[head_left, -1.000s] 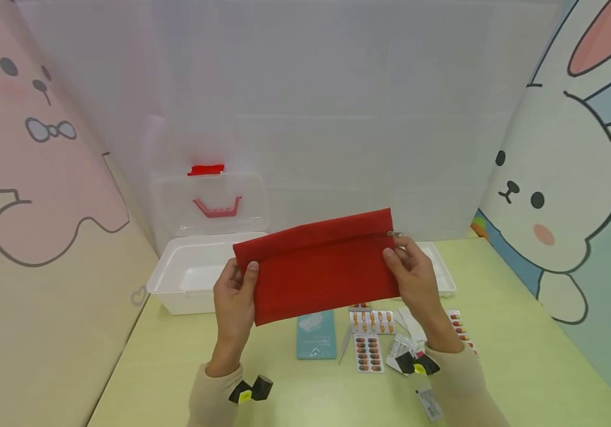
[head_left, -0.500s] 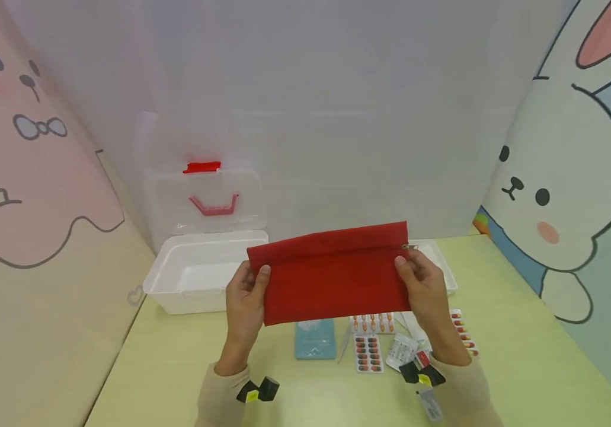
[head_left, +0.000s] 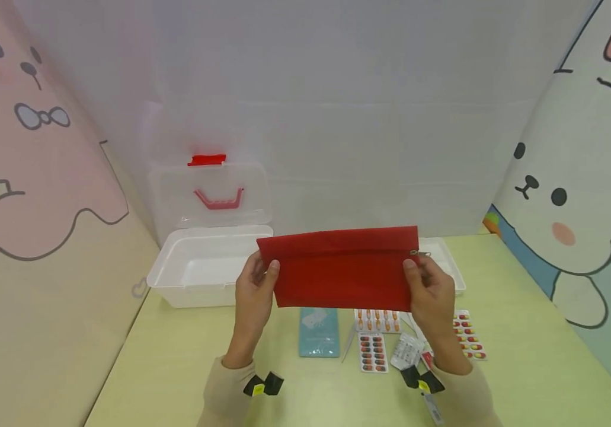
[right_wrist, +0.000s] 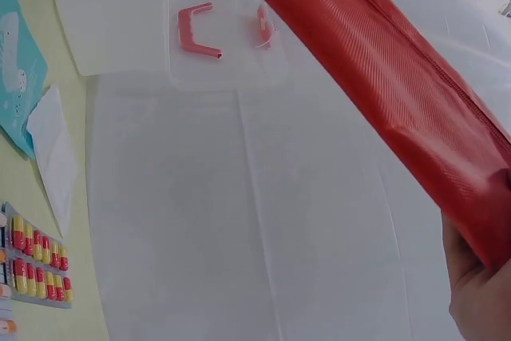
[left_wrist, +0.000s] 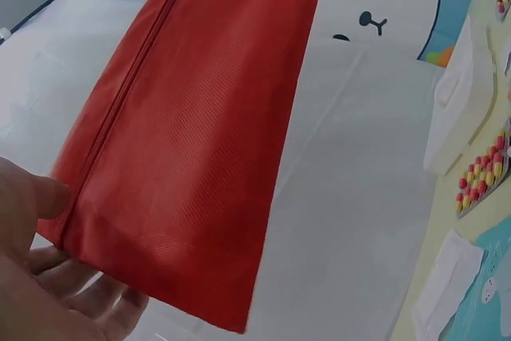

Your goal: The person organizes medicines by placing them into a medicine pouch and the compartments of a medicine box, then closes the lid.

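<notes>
A flat red zippered pouch (head_left: 342,273) is held up above the table between both hands. My left hand (head_left: 254,290) grips its left end, thumb in front and fingers behind. At the other end my right hand (head_left: 432,293) pinches the pouch near the metal zipper pull (head_left: 419,253). The zipper runs along the upper part and looks closed. Below the pouch lie a teal packet (head_left: 319,333), a blister pack of dark-and-orange capsules (head_left: 373,353) and a blister pack of orange capsules (head_left: 377,321), partly covered by the pouch.
An open white box (head_left: 193,279) with a clear lid and red handle stands at the back left. A white tray (head_left: 446,264) sits behind my right hand. Red-and-yellow capsules (head_left: 470,335) in blister packs, tweezers (head_left: 348,344) and a silvery packet (head_left: 406,351) lie on the table.
Both hands have shifted right with the pouch and brought it nearly level. Its lower edge has risen slightly over the last half second. The grip at each end stays the same.
</notes>
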Available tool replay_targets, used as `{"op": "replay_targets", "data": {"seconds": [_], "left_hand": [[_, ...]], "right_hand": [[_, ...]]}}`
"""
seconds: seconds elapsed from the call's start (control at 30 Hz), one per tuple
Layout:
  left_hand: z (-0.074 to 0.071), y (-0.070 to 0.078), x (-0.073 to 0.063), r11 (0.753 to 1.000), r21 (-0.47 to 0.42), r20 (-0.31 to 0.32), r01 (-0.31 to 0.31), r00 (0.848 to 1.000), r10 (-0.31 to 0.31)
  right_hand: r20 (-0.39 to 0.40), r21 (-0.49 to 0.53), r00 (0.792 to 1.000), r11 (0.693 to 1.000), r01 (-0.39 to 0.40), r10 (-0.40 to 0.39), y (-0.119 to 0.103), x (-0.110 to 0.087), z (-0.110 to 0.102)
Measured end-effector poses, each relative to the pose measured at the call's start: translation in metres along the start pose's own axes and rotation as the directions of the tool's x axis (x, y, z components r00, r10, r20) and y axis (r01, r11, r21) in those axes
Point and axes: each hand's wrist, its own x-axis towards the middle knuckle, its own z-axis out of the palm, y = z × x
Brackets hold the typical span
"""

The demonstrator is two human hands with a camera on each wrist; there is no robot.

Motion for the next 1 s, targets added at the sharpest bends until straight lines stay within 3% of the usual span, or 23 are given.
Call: {"op": "replay_targets", "data": {"seconds": [0.13,0.23,0.3,0.43,0.53,0.73,0.9,1.0], "left_hand": [[0.0,0.0,-0.002,0.977,0.208,-0.074,-0.05,0.995,0.066],[0.005,0.005,-0.007,0.937,0.326,-0.128,-0.123,0.977,0.173],[0.011,0.011,-0.012,0.911,0.366,-0.122,-0.193,0.96,0.252],[0.03,0.025,-0.029,0.862,0.385,-0.022,-0.329,0.931,0.365],[0.043,0.031,-0.041,0.842,0.369,0.059,-0.393,0.914,0.401],[0.06,0.035,-0.055,0.83,0.327,0.13,-0.452,0.891,0.434],[0.071,0.034,-0.056,0.815,0.31,0.166,-0.49,0.872,0.461],[0.077,0.034,-0.055,0.82,0.294,0.173,-0.492,0.871,0.46]], "right_hand": [[-0.017,-0.044,0.995,0.995,0.092,-0.093,-0.002,-0.005,0.004],[-0.047,-0.068,0.989,0.988,0.138,-0.141,-0.004,-0.008,0.009],[-0.072,-0.086,0.98,0.98,0.18,-0.186,-0.005,-0.011,0.013],[-0.108,-0.166,0.944,0.942,0.292,-0.312,-0.004,-0.016,0.022],[-0.113,-0.214,0.91,0.904,0.369,-0.398,-0.003,-0.019,0.028],[-0.132,-0.265,0.847,0.842,0.47,-0.515,-0.001,-0.025,0.038],[-0.141,-0.278,0.801,0.799,0.533,-0.582,-0.002,-0.028,0.046],[-0.13,-0.269,0.783,0.782,0.563,-0.608,-0.005,-0.031,0.05]]}}
